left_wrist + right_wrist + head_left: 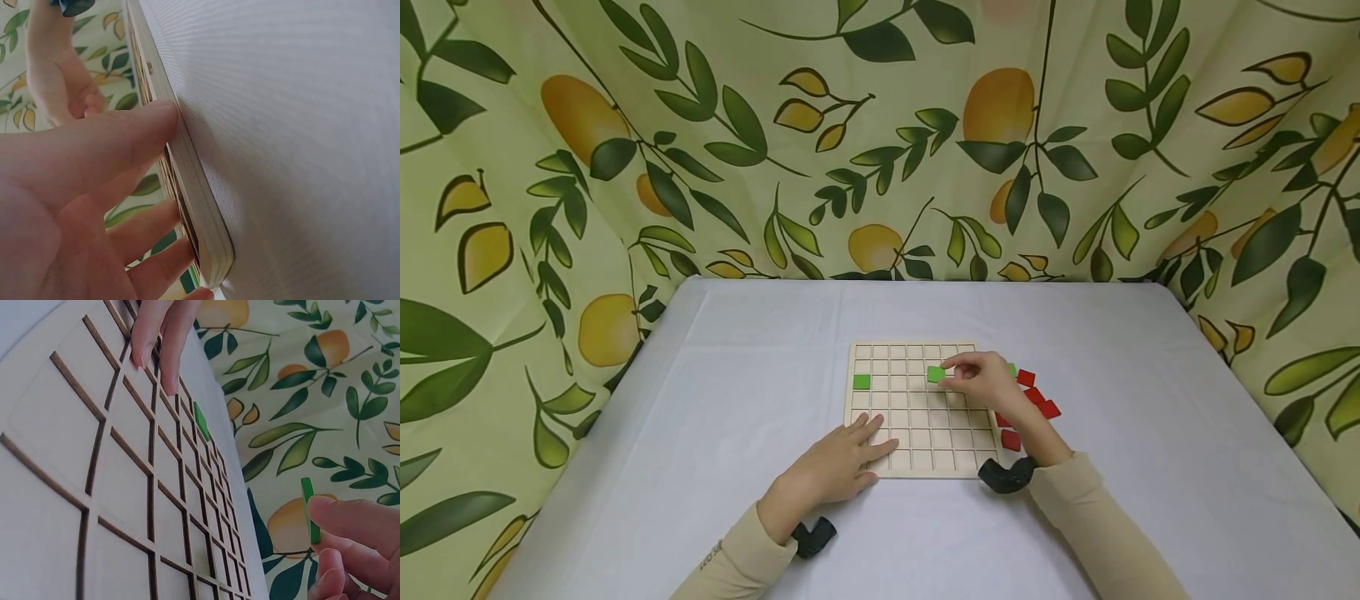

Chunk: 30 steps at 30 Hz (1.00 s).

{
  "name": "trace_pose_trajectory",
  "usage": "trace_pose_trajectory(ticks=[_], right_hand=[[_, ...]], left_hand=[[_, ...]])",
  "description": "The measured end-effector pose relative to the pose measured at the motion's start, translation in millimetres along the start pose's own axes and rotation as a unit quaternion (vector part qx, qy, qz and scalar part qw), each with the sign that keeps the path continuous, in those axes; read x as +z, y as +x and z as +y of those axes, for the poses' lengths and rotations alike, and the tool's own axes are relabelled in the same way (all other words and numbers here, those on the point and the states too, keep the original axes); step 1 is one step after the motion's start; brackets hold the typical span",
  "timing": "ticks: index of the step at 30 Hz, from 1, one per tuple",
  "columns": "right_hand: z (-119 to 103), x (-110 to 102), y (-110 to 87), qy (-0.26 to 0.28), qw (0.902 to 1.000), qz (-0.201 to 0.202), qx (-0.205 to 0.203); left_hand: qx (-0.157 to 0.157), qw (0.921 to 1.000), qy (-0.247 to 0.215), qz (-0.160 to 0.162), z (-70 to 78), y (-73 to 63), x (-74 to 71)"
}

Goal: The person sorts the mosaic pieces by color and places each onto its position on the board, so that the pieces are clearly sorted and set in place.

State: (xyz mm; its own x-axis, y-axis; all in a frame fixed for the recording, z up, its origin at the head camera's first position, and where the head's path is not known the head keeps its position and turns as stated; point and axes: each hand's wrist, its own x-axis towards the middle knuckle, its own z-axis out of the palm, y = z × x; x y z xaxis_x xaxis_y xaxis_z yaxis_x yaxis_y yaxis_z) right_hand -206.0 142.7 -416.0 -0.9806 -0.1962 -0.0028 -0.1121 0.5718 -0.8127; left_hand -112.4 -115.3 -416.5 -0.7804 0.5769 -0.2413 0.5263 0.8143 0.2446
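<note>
A pale wooden grid board (921, 437) lies on the table, its cells divided by dark grooves. One green square tile (861, 382) sits in a cell along the board's left edge. My right hand (983, 379) pinches a second green tile (936, 374) between thumb and fingers; the right wrist view shows this tile (310, 511) held up off the board. My left hand (842, 458) rests on the board's near left corner with its fingers spread. In the left wrist view, the thumb (147, 122) touches the board's side edge (203, 219).
Several red tiles (1034, 395) lie loosely to the right of the board, with a green tile (1012, 369) partly hidden behind the right hand. A white cloth (737, 358) covers the table. A curtain (910, 167) with fruit and leaf print hangs behind and at the sides.
</note>
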Motion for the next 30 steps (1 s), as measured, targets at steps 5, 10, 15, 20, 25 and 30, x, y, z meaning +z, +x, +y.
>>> trace_pose_trajectory(ticks=[5, 10, 15, 20, 25, 30], right_hand=[[-3, 4, 0.0, 0.004, 1.0, -0.007, -0.003], [-5, 8, 1.4, 0.002, 0.9999, -0.011, 0.002], [-7, 14, 3.3, 0.001, 0.9999, -0.013, 0.0], [-8, 21, 3.9, 0.014, 0.9996, -0.025, 0.004], [-7, 26, 4.5, 0.028, 0.999, -0.034, -0.005], [-7, 30, 6.4, 0.043, 0.998, -0.045, -0.014]], left_hand=[[0.001, 1.0, 0.002, 0.001, -0.5, 0.2, 0.6], [0.001, 1.0, -0.002, 0.001, -0.1, 0.4, 0.3], [-0.001, 1.0, -0.007, 0.0, 0.5, -0.3, -0.5], [0.0, 1.0, -0.008, 0.001, 0.9, -0.9, -0.9], [0.003, 1.0, -0.002, 0.0, 0.7, -0.6, -0.9], [0.006, 1.0, 0.002, 0.001, 1.0, -0.8, -1.4]])
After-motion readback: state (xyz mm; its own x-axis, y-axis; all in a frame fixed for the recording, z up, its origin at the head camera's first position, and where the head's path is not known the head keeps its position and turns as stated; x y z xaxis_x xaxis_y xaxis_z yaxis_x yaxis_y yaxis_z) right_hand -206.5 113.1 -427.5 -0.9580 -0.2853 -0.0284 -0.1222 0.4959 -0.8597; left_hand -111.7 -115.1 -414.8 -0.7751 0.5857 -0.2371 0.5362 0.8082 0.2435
